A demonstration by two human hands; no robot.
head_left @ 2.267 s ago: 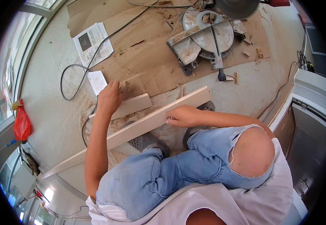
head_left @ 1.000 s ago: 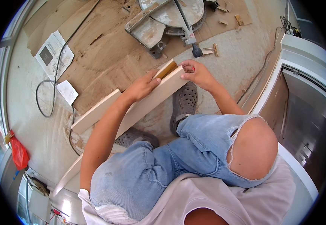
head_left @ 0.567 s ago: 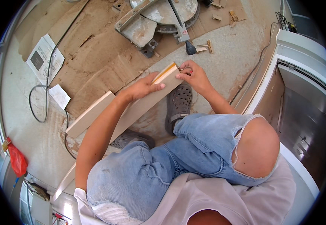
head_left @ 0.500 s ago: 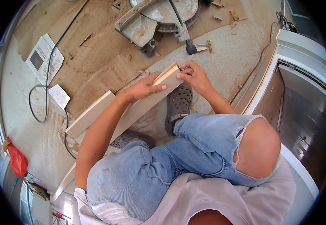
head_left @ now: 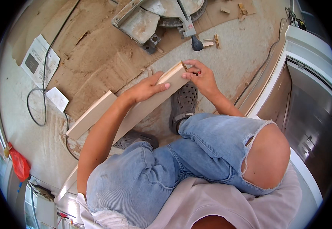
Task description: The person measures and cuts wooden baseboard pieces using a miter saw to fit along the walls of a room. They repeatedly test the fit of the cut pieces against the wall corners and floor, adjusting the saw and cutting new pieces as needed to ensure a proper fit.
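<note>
A long pale board (head_left: 147, 105) slants up from beside my left leg toward the saw. My left hand (head_left: 145, 90) wraps round it near the upper end, thumb flat on the broad face. At the board's end my right hand (head_left: 204, 79) has its fingers bent in a pinch, touching the end corner. Something small and dark with a bit of red shows between those fingers, too small to make out. Left of my left forearm lies a second pale board (head_left: 93, 113), partly hidden by the arm.
A mitre saw (head_left: 137, 28) stands ahead on dusty cardboard (head_left: 97, 49). Wood offcuts (head_left: 216, 41) lie right of its black knob. A cable (head_left: 45, 76) runs past papers (head_left: 40, 57) at left. My clog (head_left: 184, 100) is below the board. A white frame (head_left: 307, 49) borders the right side.
The view has shifted slightly. A yellow-orange strip along the board's upper edge now looks pale. My right index finger has straightened over the board's end; the left hand keeps its hold.
</note>
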